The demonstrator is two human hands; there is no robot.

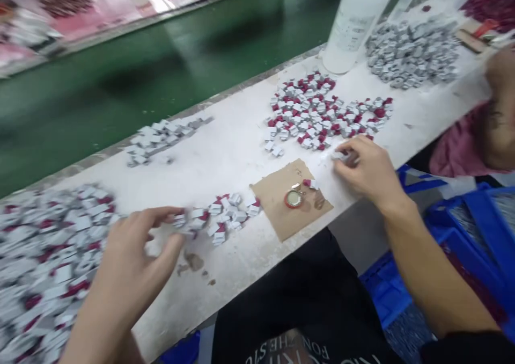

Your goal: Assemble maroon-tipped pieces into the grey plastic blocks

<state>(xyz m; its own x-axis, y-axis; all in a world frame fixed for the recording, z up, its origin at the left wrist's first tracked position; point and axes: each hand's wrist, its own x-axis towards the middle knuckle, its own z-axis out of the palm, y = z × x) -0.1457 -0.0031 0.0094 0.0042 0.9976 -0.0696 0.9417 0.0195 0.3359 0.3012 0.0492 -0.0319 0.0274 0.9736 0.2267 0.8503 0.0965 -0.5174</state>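
My left hand is at the left of the white bench, thumb and forefinger closed around a small grey-and-maroon plastic part, blurred by motion. Just beyond its fingertips lies a small cluster of similar parts. My right hand pinches a small grey plastic part, partly hidden by the fingers, at the near edge of a spread of grey-and-maroon parts. Between my hands a brown cardboard piece carries a small round container with a red rim and one grey-and-maroon part.
A big heap of parts covers the bench's left end. Grey parts line the far edge. A white bottle stands near a grey pile. Blue crates sit below at right, near another person's arm. A green surface runs behind.
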